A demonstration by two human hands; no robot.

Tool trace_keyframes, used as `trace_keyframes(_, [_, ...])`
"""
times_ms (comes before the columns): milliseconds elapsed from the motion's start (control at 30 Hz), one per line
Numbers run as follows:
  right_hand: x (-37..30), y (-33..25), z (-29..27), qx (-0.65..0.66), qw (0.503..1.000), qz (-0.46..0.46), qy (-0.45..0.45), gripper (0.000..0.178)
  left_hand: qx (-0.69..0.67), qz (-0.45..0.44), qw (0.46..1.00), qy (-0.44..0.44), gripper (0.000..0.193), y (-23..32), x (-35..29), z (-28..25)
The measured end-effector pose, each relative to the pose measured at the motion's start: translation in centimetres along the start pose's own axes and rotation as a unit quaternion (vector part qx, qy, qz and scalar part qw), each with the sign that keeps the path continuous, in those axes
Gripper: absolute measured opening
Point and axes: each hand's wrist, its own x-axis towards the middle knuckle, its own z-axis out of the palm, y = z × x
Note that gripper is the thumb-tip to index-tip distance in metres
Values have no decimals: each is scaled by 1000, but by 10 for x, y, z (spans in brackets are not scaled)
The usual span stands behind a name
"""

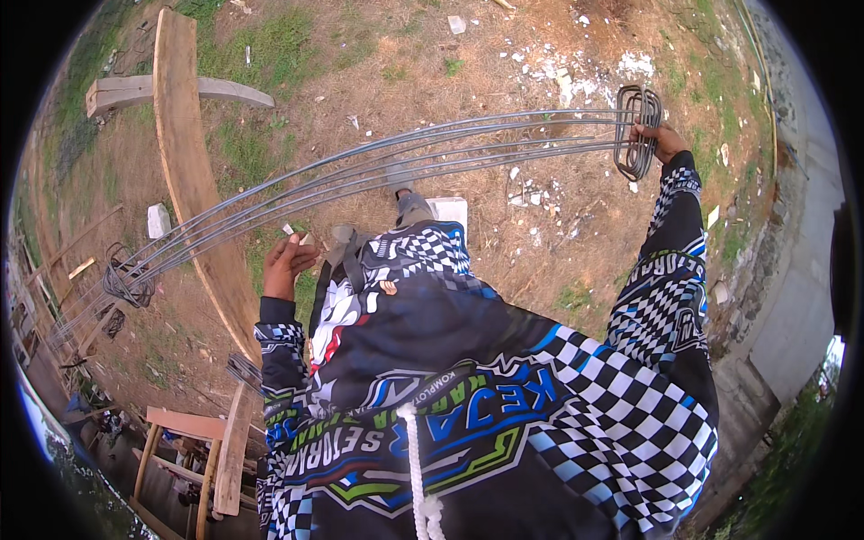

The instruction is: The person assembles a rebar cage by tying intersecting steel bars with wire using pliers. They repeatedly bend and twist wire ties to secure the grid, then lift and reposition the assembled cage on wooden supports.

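Note:
Several long steel rods (405, 153) stretch across in front of me, over a wooden plank. At their right end hangs a bundle of rectangular steel stirrups (645, 162), looped around the rods. My right hand (664, 142), arm stretched out, is closed on this bundle. My left hand (288, 264) is just below the rods, apart from them, its fingers loosely spread with nothing visible in them. Farther left, a second bundle of stirrups (129, 276) sits around the rods.
A long wooden plank (184, 135) rests across a shorter curved timber (225, 90). White rubble (567, 85) is scattered over the dirt. A concrete wall (801, 207) runs along the right. At lower left stands a wooden frame (184, 423); a pale block (158, 220) lies near the plank.

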Motion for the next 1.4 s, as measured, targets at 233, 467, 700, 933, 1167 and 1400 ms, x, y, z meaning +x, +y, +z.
trace_keyframes(233, [-14,-15,15,-106,989,19,-103,21,-13,1,1000,27,46,-16,1,-7])
trace_keyframes(467, [-4,-19,23,-227,971,37,-61,30,-15,-13,999,49,47,-20,-2,-5])
trace_keyframes(700, [-4,-16,43,-235,970,20,-53,31,-23,-26,998,57,46,-38,1,-16])
trace_keyframes(933, [-5,-12,103,-255,964,-6,-75,31,-39,-27,997,64,44,-46,-2,-21])
trace_keyframes(1167, [-25,-21,156,-220,974,-8,-53,30,-70,-28,994,79,45,-68,-1,-29])
trace_keyframes(1400, [-14,-7,130,-192,981,-5,-31,25,-172,-11,985,16,56,-83,10,-32])
